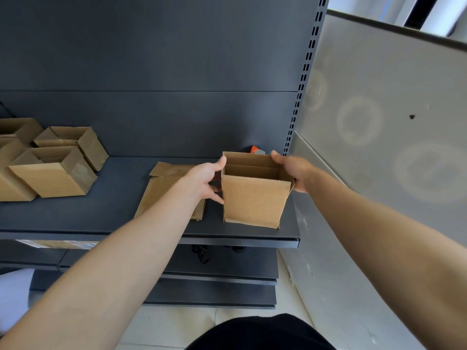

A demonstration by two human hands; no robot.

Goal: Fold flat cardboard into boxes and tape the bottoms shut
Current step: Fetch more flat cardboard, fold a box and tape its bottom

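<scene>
Box (252, 200) open-topped, folded flaps inside, held at shelf (121, 195)

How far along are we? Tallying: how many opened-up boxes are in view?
5. Held box between left hand and right hand; back box, front box, corner box and edge box at shelf's left. More may lie off-frame.

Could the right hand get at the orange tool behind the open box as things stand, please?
Probably not at once: the right hand grips the open box, which stands in front of the orange tool.
</scene>
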